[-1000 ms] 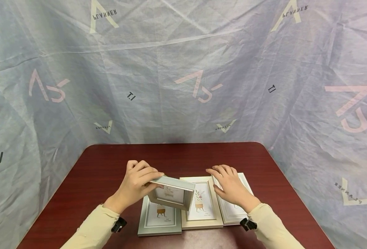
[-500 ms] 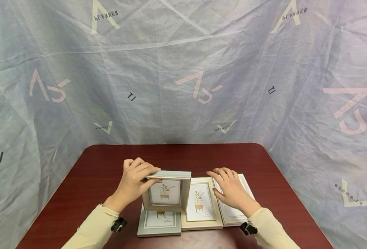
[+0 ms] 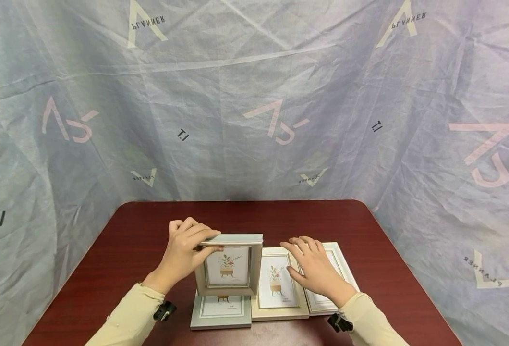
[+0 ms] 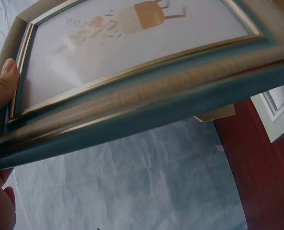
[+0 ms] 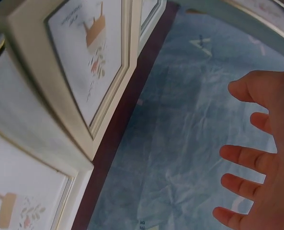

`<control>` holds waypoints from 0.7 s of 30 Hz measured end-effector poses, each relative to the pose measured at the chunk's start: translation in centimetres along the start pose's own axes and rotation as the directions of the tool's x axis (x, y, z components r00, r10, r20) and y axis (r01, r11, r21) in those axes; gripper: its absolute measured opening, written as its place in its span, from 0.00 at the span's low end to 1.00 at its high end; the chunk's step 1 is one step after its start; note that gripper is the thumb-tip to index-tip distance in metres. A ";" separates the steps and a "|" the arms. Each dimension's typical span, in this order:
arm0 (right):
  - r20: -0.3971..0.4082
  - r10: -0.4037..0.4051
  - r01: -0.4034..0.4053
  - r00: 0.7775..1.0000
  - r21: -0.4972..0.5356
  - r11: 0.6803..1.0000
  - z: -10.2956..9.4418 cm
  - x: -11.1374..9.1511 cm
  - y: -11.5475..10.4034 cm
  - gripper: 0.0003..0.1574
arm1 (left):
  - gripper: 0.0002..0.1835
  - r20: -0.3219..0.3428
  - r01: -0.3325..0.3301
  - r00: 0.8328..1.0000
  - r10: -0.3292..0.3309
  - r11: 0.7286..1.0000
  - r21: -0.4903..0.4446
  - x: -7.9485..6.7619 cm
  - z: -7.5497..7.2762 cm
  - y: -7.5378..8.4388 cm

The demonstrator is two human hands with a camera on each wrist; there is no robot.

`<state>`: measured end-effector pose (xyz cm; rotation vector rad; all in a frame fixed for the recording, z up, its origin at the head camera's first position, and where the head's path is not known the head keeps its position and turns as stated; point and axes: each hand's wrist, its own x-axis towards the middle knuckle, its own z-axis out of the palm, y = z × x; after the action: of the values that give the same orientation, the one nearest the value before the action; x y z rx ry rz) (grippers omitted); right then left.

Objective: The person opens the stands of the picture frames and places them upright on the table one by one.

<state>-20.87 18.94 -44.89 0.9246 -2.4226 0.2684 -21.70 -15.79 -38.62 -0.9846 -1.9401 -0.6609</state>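
My left hand [image 3: 185, 252] pinches the top left corner of a small picture frame [image 3: 254, 269], thumb on its front and fingers behind. This frame has a grey-green edge and gold inner trim around a potted-plant print. It stands nearly upright, its face toward me, above a grey-green picture frame [image 3: 221, 323] whose upper part it hides. In the left wrist view the thumb [image 4: 5, 84] presses on the held frame's border [image 4: 146, 91]. My right hand [image 3: 317, 269], fingers spread and holding nothing, hovers over a cream picture frame [image 3: 280, 313] and a white picture frame [image 3: 345, 269].
The grey-green, cream and white frames lie side by side near the front of a dark red table [image 3: 246, 216]. A grey printed cloth [image 3: 220, 96] hangs behind the table and along both sides.
The held picture frame has swung from a tilted, angled pose to nearly upright and rises slightly with my left hand. My right hand has shifted a little left lately.
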 end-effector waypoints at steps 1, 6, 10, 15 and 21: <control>-0.004 -0.007 0.007 1.000 0.001 1.000 0.0 0.0 -0.2 0.37 | 0.24 0.000 0.002 1.000 -0.002 1.000 0.002 0.0 0.0 0.0; 0.005 -0.032 0.032 0.999 -0.007 0.999 0.1 0.3 -1.3 0.37 | 0.25 -0.008 0.001 1.000 -0.001 1.000 0.009 0.2 0.0 -0.1; 0.026 -0.053 0.054 0.998 -0.007 0.999 0.3 0.4 -2.2 0.37 | 0.24 -0.006 0.002 1.000 -0.002 1.000 0.004 0.2 0.1 -0.1; 0.027 -0.072 0.071 0.997 0.019 0.997 0.8 0.6 -3.3 0.37 | 0.22 -0.001 0.006 1.000 -0.006 1.000 -0.007 0.3 0.2 0.0; 0.004 -0.087 0.087 0.996 0.030 0.996 1.5 0.7 -4.3 0.35 | 0.24 -0.017 0.001 1.000 -0.002 1.000 -0.008 0.5 0.3 0.2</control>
<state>-19.05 14.79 -45.74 1.0419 -2.3820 0.2715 -21.81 -15.25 -38.37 -0.9796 -1.9246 -0.6766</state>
